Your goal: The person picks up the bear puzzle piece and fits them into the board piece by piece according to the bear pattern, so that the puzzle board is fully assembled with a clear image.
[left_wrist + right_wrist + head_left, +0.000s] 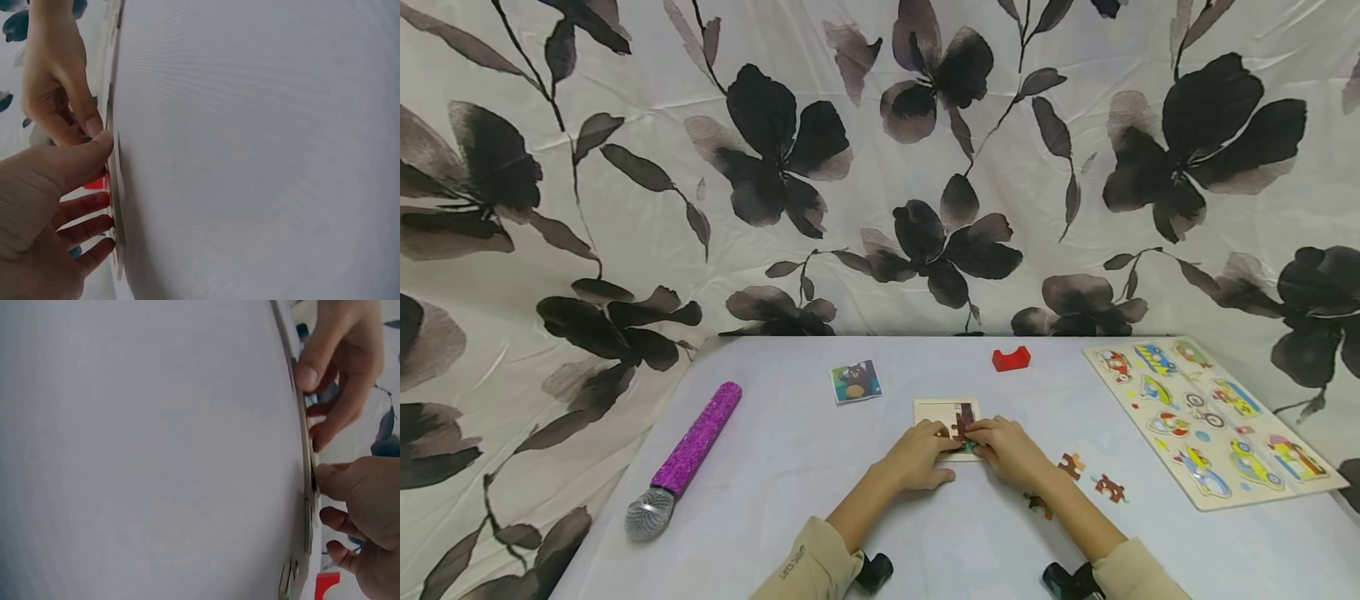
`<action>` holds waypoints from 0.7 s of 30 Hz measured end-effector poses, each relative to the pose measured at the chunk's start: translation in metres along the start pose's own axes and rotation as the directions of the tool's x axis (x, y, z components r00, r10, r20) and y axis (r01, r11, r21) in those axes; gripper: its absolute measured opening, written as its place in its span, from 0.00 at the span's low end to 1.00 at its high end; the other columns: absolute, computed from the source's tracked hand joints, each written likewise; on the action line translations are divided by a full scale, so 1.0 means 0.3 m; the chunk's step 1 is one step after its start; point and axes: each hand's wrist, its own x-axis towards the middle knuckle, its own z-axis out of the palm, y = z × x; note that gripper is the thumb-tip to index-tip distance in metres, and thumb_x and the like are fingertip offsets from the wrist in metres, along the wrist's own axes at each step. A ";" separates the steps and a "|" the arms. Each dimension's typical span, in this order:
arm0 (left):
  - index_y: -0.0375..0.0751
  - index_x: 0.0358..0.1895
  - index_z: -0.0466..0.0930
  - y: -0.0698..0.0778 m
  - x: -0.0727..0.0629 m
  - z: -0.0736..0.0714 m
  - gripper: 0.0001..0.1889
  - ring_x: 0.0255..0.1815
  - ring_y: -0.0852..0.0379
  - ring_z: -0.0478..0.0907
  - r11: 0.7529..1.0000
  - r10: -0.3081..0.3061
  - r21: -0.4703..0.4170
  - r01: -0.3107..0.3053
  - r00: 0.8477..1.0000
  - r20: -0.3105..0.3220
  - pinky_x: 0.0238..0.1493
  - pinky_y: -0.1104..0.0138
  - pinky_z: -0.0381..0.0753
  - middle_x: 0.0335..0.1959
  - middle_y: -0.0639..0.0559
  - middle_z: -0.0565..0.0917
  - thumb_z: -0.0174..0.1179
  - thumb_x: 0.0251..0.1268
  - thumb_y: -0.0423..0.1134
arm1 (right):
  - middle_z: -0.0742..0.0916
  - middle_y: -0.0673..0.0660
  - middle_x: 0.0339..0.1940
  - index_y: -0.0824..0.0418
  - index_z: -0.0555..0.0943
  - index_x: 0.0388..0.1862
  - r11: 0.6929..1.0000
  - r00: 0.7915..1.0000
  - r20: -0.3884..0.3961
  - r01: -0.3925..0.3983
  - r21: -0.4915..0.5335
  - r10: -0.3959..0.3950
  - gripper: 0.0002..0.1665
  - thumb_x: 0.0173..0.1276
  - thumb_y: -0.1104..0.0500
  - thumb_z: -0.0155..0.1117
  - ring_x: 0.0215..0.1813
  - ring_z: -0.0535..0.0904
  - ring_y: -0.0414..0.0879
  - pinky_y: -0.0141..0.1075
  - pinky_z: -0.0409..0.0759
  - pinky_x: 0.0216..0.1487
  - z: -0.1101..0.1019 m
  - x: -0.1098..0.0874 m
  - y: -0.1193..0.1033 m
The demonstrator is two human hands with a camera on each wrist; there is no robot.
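The board (929,410) is being touched by the spread left hand (921,455) and the right hand (1009,450), its grip unclear; fitted pieces (964,412) popping loose is being risked through uneven pressing.

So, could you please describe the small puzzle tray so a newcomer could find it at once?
On the white-covered table, find the left hand and right hand, close together. Under their fingers lies the puzzle tray, a small pale square. Unlike the larger picture board to the right, it holds dark brown jigsaw pieces.
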 end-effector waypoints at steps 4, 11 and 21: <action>0.47 0.57 0.80 0.009 -0.005 -0.012 0.24 0.47 0.58 0.71 1.000 0.001 0.003 -0.001 1.000 0.006 0.49 0.68 0.73 0.49 0.52 0.78 0.65 0.56 0.50 | 0.85 0.60 0.48 0.67 0.82 0.48 1.000 1.000 -0.017 -0.017 -0.023 0.017 0.15 0.61 0.65 0.65 0.46 0.79 0.53 0.46 0.75 0.40 0.009 -0.001 -0.008; 0.45 0.58 0.79 0.004 -0.015 -0.016 0.26 0.49 0.57 0.71 1.000 0.018 -0.014 -0.018 1.000 0.016 0.52 0.67 0.72 0.51 0.50 0.78 0.66 0.55 0.50 | 0.84 0.60 0.49 0.68 0.81 0.50 0.999 1.000 -0.013 -0.028 0.016 0.029 0.16 0.63 0.66 0.63 0.49 0.79 0.54 0.49 0.76 0.44 0.010 -0.004 -0.009; 0.45 0.58 0.79 -0.006 -0.020 -0.013 0.26 0.50 0.57 0.71 0.999 0.030 -0.036 -0.030 0.999 0.026 0.53 0.68 0.72 0.53 0.50 0.77 0.65 0.55 0.49 | 0.84 0.63 0.49 0.70 0.80 0.51 0.988 1.000 0.009 -0.027 0.154 0.026 0.15 0.65 0.69 0.59 0.52 0.79 0.58 0.50 0.77 0.52 0.004 -0.009 0.011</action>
